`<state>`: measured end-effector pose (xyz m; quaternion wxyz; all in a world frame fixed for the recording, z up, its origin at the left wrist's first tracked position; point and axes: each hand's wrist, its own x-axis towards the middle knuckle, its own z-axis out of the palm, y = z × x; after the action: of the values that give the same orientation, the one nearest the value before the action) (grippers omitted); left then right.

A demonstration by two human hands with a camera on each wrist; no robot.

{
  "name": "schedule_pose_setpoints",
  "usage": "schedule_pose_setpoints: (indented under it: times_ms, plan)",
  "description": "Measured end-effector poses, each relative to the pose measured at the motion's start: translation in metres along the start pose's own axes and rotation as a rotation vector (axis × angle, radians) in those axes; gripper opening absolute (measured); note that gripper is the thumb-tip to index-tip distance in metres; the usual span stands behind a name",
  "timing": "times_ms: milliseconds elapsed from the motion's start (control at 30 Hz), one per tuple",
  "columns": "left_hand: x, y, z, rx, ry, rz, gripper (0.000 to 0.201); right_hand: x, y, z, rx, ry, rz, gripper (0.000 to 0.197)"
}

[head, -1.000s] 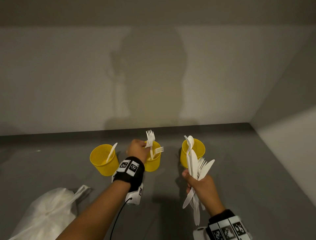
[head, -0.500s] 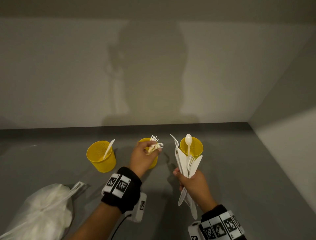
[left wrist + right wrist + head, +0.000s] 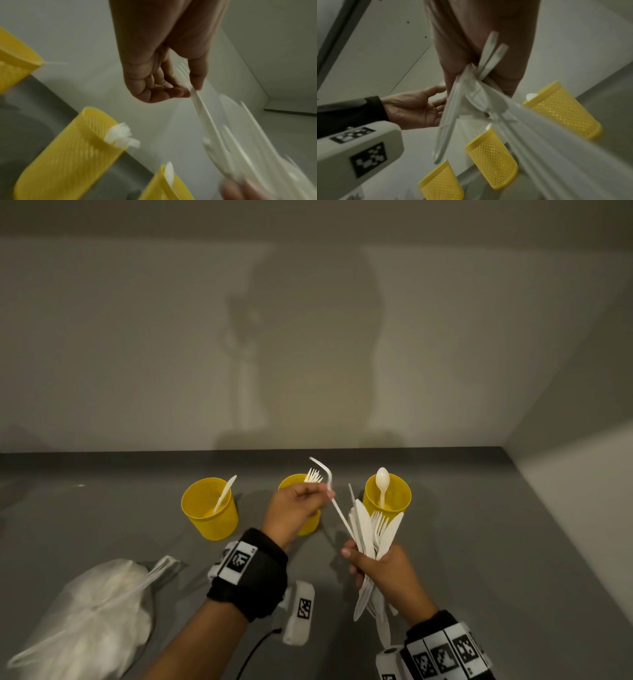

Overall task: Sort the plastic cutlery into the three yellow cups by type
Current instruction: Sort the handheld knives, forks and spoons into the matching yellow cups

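Three yellow mesh cups stand in a row on the grey surface. The left cup (image 3: 209,508) holds a knife, the middle cup (image 3: 310,523) holds forks (image 3: 313,475), and the right cup (image 3: 394,494) holds a spoon (image 3: 382,484). My right hand (image 3: 363,559) grips a bundle of white cutlery (image 3: 373,529) upright in front of the right cup. My left hand (image 3: 325,493), in front of the middle cup, pinches one white fork (image 3: 197,100) just below its tines. The fork's handle still runs down into the bundle.
A white plastic bag (image 3: 85,611) lies at the lower left. A wall runs behind the cups, and a side wall (image 3: 565,491) closes off the right. Grey surface shows in front of the cups and to the right.
My left hand let a fork go into the middle cup, then moved right to the bundle and pinched another fork. My right hand stays around the bundle.
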<state>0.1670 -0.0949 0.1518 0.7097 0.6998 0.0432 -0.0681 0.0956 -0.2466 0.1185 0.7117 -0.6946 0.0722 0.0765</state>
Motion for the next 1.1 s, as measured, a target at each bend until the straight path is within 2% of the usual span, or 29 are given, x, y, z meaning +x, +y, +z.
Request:
schedule_pose_setpoints:
  times_ms: [133,200,267,333,433,533,600,633,733,800,867,967,1033,1100]
  plan:
    - [0.027,0.016,-0.027,-0.045,0.267,0.098,0.011,0.004,0.003,-0.007,0.118,0.072,0.057,0.012]
    - [0.041,0.012,-0.035,0.095,0.315,0.136,0.016,0.006,0.005,-0.008,0.206,0.102,0.095,0.02]
    - [0.054,-0.001,-0.038,0.29,0.312,0.105,0.017,0.008,0.005,-0.007,0.35,0.099,0.118,0.021]
    - [0.065,-0.02,-0.039,0.435,0.261,0.032,0.018,0.011,0.005,-0.006,0.451,0.092,0.121,0.018]
    - [0.07,-0.038,-0.041,0.571,0.14,-0.094,0.039,0.016,0.003,-0.005,0.53,0.103,0.141,0.014]
    - [0.06,-0.039,-0.037,0.643,0.158,-0.064,0.045,0.021,-0.001,-0.008,0.625,0.125,0.132,0.016]
    - [0.04,-0.031,-0.028,0.599,0.162,0.034,0.035,0.023,-0.004,-0.012,0.708,0.138,0.114,0.012]
    - [0.028,-0.029,-0.024,0.569,0.123,0.075,0.027,0.024,-0.005,-0.015,0.746,0.142,0.105,0.01]
    - [-0.011,-0.031,-0.012,0.453,-0.15,0.047,0.013,0.027,-0.008,-0.02,0.815,0.115,0.094,0.022]
    - [-0.035,-0.033,-0.004,0.355,-0.337,-0.009,0.017,0.027,-0.011,-0.021,0.838,0.099,0.092,0.022]
    - [-0.052,-0.036,0.002,0.293,-0.437,-0.041,0.025,0.026,-0.013,-0.02,0.86,0.091,0.088,0.027]
    - [-0.068,-0.039,0.009,0.257,-0.486,-0.023,0.027,0.023,-0.013,-0.017,0.866,0.072,0.075,0.042]
    - [-0.072,-0.039,0.009,0.27,-0.492,0.018,0.018,0.018,-0.017,-0.011,0.847,0.078,0.083,0.035]
    - [-0.074,-0.039,0.007,0.32,-0.461,0.059,0.022,0.014,-0.022,-0.008,0.86,0.078,0.067,0.028]
